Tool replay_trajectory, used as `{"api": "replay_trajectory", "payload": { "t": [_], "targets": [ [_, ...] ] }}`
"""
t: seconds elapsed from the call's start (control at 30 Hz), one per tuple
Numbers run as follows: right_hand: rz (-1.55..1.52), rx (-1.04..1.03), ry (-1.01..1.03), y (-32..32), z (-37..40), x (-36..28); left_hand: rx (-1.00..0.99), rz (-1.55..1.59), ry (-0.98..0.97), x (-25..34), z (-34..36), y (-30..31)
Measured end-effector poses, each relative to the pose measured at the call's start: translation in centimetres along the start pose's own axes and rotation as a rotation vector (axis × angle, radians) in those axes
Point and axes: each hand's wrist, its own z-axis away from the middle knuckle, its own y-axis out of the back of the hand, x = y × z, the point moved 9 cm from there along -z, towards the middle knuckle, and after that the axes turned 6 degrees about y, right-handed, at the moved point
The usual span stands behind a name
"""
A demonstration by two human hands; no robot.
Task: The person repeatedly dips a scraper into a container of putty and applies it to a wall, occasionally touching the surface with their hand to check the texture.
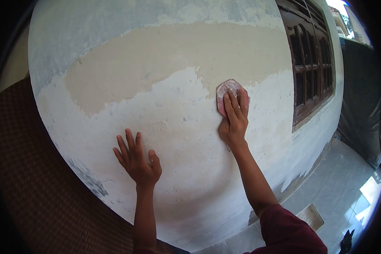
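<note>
My right hand [236,114] presses a pinkish, white-smeared pad [222,91] flat against the wall [190,139], just under the lower edge of a beige patch [156,51]. Its fingers lie over the pad's face. To the left and lower down, my left hand [137,158] rests on the white part of the wall with its fingers spread and nothing in it. Small scratches and rough marks show on the white surface between the two hands.
A dark wooden window [311,59] with panes is set in the wall at the upper right. Brown woven material [38,169] hangs at the left. Lower right are grey floor tiles [338,169], a shallow whitish tray [311,216], a dark sheet [360,93] and a small black object [347,241].
</note>
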Motion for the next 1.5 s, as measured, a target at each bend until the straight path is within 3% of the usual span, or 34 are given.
{"api": "replay_trajectory", "payload": {
  "t": [0.27, 0.33, 0.47, 0.73, 0.87, 1.0, 1.23, 1.5],
  "targets": [
    [0.009, -0.073, -0.028, 1.2, 2.4, 0.2, 0.005, -0.006, -0.003, 0.1, -0.2, 0.0],
    [-0.027, 0.071, 0.036, 1.9, 1.0, -0.7, 0.006, 0.018, 0.019, 0.0, -0.1, 0.0],
    [-0.050, -0.030, 0.011, -0.5, -0.1, -0.6, 0.006, 0.011, 0.012, 0.0, -0.1, 0.1],
    [-0.090, -0.079, 0.013, 1.7, 3.0, -0.2, 0.005, -0.013, -0.005, 0.2, -0.1, 0.2],
    [-0.100, 0.012, 0.058, 2.2, 0.6, -0.6, 0.001, -0.016, -0.006, 0.3, -0.2, 0.1],
    [-0.113, -0.061, 0.098, -0.1, -0.2, -0.2, 0.005, -0.011, -0.011, 0.3, -0.1, 0.3],
    [-0.120, -0.078, 0.065, 2.2, 3.2, 0.7, 0.018, -0.001, -0.010, 0.3, -0.1, 0.3],
    [-0.113, -0.061, 0.119, 0.7, -0.2, 0.5, 0.011, -0.018, -0.011, 0.2, -0.1, 0.2]
  ]
}}
